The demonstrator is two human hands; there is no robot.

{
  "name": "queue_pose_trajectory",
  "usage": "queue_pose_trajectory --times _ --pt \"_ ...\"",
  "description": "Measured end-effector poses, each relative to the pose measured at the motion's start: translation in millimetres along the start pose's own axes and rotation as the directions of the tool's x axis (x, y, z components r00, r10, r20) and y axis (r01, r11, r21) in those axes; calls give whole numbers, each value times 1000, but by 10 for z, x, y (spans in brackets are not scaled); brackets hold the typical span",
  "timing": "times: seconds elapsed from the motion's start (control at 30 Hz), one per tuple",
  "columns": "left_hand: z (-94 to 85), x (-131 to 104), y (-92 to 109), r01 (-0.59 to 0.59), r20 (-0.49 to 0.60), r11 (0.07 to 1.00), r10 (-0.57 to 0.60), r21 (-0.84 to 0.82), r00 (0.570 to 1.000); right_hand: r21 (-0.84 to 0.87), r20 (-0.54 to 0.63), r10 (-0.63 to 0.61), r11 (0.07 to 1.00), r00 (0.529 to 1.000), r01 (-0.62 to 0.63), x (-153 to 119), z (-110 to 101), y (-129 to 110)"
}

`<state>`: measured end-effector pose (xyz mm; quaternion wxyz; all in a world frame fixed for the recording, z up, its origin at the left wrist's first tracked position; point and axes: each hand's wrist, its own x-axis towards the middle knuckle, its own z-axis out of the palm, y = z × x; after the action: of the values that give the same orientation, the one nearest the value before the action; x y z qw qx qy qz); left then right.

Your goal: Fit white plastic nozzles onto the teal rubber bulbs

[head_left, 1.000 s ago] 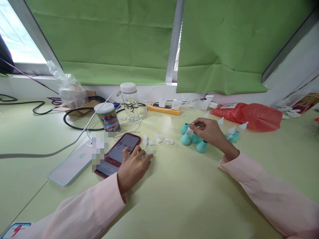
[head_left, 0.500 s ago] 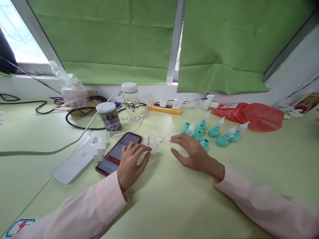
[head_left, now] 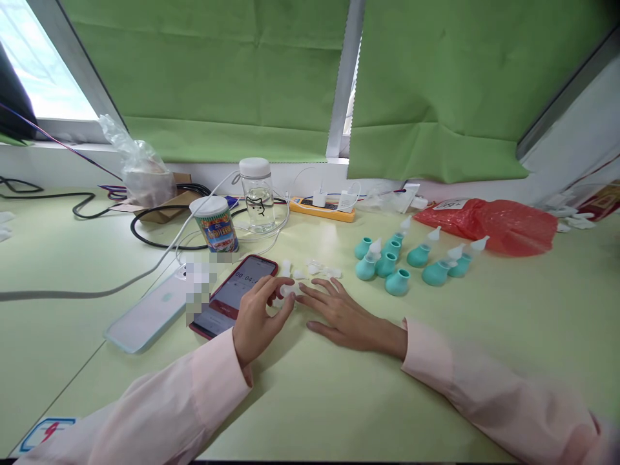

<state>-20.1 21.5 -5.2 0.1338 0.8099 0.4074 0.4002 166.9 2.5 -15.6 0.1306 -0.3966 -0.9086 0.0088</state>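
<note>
A small translucent white plastic piece (head_left: 289,290) sits between the thumb and fingers of my left hand (head_left: 259,316), just right of a red-cased phone (head_left: 223,300). My right hand (head_left: 341,320) is low over the table with its fingers spread, fingertips close to that piece, nothing in its grasp. Beyond the fingertips lie several loose clear and white nozzle parts (head_left: 317,268). To the right stand teal rubber bulbs: some have open necks, such as one bulb (head_left: 397,284), and others carry clear tips, such as a tipped bulb (head_left: 366,267).
A pale phone (head_left: 150,316) lies at the left under a white cable. A noodle cup (head_left: 217,226), a lidded water bottle (head_left: 259,200) and an orange power strip (head_left: 322,210) stand behind. At the back right is a red plastic bag (head_left: 494,223).
My right hand has moved left and down, away from the teal bulbs and close to my left hand. My left fingers now close around a translucent piece.
</note>
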Motion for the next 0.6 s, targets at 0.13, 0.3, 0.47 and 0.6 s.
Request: queue_pose_trajectory --times 0.13,0.3,0.47,0.6 --pt "21 -6 -49 21 -19 997 -23 -75 1000 29 -49 -29 999 998 30 20 58 41" --pt "78 -41 -69 26 71 969 -9 -245 997 152 -193 -22 987 981 52 13 130 133" --pt "67 -38 2 107 204 937 -40 -331 978 295 -295 67 955 953 24 -2 171 175" --pt "50 -37 49 206 281 914 -107 -350 954 377 -334 115 926 936 21 5 177 159"
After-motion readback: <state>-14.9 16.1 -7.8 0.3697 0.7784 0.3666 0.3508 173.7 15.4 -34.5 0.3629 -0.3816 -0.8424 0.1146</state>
